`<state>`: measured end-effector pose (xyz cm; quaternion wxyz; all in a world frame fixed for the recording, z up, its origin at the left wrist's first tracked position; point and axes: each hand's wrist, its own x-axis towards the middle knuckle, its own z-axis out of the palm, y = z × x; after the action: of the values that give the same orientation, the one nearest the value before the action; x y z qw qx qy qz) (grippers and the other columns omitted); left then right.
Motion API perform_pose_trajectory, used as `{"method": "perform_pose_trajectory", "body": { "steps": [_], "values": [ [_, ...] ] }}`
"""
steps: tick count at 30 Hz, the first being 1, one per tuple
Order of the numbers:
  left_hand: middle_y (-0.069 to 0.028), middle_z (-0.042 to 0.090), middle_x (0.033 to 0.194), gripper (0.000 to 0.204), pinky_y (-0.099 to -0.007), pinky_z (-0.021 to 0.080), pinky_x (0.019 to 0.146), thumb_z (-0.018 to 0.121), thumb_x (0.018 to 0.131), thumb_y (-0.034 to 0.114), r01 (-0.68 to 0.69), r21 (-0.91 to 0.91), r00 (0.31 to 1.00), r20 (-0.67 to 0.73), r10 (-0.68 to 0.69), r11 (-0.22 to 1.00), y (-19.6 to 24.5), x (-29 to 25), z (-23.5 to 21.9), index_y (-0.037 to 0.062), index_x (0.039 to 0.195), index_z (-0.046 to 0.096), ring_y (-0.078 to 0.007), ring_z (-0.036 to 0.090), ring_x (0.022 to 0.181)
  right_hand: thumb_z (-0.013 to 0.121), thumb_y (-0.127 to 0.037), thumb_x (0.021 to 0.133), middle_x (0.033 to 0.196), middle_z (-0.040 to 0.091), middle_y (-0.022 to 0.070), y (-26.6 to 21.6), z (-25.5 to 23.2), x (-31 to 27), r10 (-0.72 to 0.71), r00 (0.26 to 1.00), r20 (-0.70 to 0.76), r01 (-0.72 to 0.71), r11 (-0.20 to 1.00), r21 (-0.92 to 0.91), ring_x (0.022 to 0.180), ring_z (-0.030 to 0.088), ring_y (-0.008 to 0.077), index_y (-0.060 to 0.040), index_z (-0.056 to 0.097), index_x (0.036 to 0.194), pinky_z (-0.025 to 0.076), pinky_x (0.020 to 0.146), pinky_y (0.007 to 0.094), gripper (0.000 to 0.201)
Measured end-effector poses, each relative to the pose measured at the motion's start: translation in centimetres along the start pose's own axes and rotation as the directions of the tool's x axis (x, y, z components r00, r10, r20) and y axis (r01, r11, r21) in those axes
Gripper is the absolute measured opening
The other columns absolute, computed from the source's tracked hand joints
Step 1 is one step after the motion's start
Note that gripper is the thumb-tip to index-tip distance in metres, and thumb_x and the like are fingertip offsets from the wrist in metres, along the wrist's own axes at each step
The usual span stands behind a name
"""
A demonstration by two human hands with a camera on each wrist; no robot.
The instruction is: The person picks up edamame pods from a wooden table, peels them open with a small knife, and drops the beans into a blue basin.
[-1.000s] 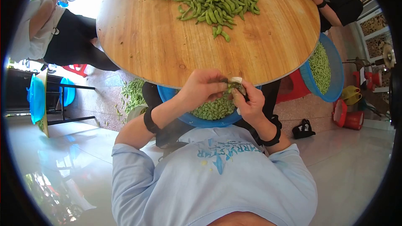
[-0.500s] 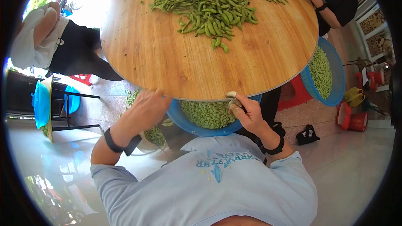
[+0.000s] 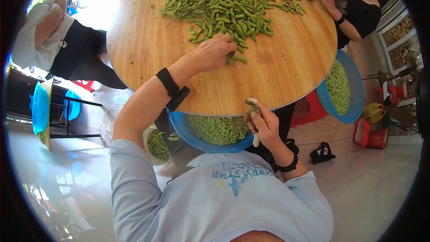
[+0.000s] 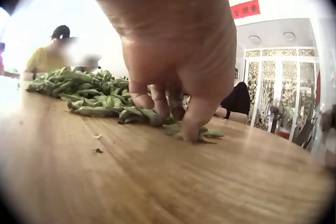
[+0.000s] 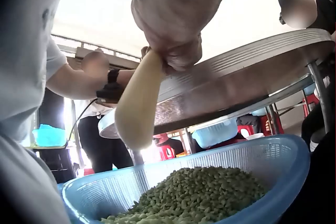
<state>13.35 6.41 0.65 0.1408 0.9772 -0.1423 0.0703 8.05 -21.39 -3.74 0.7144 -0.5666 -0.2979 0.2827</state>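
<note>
Now, hands at the round wooden bench point(image 3: 286, 69)

Left hand point(image 3: 214, 54) fingers point(image 4: 157, 100) pinch green bean pods point(image 3: 236, 57); right hand point(image 3: 264, 123) fingers curl round a cream-handled tool point(image 5: 137, 103) above the blue plastic basket point(image 5: 252, 155).

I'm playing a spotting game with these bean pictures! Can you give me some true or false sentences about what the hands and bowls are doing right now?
1. The left hand is touching pods on the table. True.
2. The right hand is empty. False: it grips a small tool with a pale handle.
3. The blue basket under the table edge holds shelled beans. True.
4. The pods are piled on the floor beside the right hand. False: the pile lies on the tabletop, by the left hand.
5. There is only one blue basket. False: a second basket of beans shows at the right of the table.
</note>
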Motion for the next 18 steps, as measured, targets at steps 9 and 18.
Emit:
{"method": "perform_pose_trajectory", "body": {
  "steps": [9,18],
  "values": [
    [-0.0040,0.059,0.082,0.025,-0.0285,0.043,0.061,0.067,0.075,0.005,0.239,-0.725,0.959,0.070,-0.276,0.646,0.1,-3.1,0.0,0.0037,0.098,0.060,-0.0145,0.054,0.077,0.039,-0.011,0.097,0.083,0.056,0.0063,-0.7,0.7,1.9,0.047,0.994,-0.095,-0.032,0.988,0.151,0.053,0.044,0.0059,0.0022,0.037,0.136,0.037,0.045,0.0196,0.041],
    [0.0001,0.055,0.066,0.013,-0.0185,0.033,0.043,0.064,0.086,0.006,0.300,-0.948,0.871,0.228,-0.435,0.103,8.2,-7.1,-0.6,-0.0013,0.096,0.061,-0.0047,0.046,0.052,0.041,-0.016,0.098,0.079,0.054,0.0070,-1.2,1.5,3.7,0.110,0.994,-0.014,-0.096,0.918,0.385,0.053,0.045,0.0079,-0.0004,0.038,0.136,0.036,0.042,0.0193,0.041]
  ]
}}
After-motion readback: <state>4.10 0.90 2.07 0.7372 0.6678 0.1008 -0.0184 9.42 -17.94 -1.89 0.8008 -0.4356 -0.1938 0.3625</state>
